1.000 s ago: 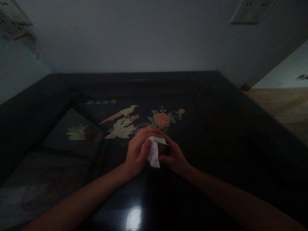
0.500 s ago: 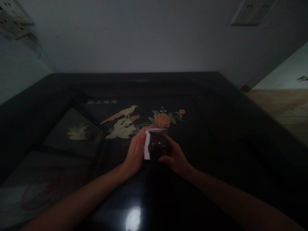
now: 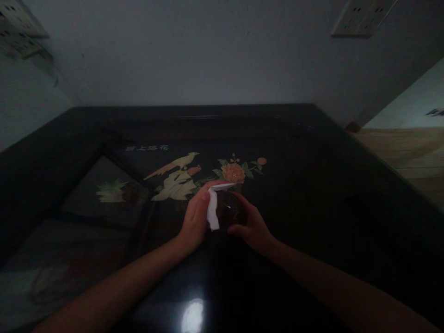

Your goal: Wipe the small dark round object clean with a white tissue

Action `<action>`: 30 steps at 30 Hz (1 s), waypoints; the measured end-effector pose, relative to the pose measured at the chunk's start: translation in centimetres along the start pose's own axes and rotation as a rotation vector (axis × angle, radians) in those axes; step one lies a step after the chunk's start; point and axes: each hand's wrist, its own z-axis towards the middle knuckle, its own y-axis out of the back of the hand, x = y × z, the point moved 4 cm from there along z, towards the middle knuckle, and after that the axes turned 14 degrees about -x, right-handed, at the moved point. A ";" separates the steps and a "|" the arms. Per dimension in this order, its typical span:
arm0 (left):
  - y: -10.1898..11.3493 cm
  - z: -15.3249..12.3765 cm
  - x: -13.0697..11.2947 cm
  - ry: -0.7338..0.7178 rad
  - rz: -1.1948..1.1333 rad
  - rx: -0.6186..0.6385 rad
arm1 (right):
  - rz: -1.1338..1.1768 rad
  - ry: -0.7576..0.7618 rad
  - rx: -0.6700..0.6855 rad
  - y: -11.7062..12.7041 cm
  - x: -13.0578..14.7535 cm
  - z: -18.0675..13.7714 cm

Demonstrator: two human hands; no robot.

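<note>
A dark brown, rounded, glossy object (image 3: 229, 206) is between my two hands, low over the black table; the dim light hides its exact kind. My left hand (image 3: 197, 213) is closed on a folded white tissue (image 3: 212, 213) and presses it against the object's left side. Around the right side of the object curls my right hand (image 3: 253, 225), its thumb in front and its fingers mostly hidden behind. Whether the object's underside touches the table cannot be made out.
The glossy black table (image 3: 322, 194) bears an inlaid bird (image 3: 182, 162) and a pink flower (image 3: 233, 173). Its far edge meets a pale wall (image 3: 194, 55). Wall sockets (image 3: 360, 17) are at upper right, and others at upper left. Wooden flooring (image 3: 402, 152) shows on the right.
The tissue has shifted slightly, its lower end now a little farther right and its top edge tilted. Both hands keep nearly the same place around the dark object.
</note>
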 end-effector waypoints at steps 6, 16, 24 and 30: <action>-0.5 0.5 2.3 0.334 -0.163 -0.067 | 0.031 -0.013 0.015 -0.2 -0.1 -0.1; -0.1 -0.9 -1.8 -0.482 0.175 0.106 | 0.087 -0.023 -0.032 -0.3 -0.1 0.1; -0.1 -0.4 -1.2 -0.255 0.066 0.069 | 0.055 0.016 -0.026 -0.1 -0.2 0.1; -0.4 0.3 1.8 0.515 -0.287 -0.124 | 0.023 0.026 0.035 -0.1 -0.4 0.0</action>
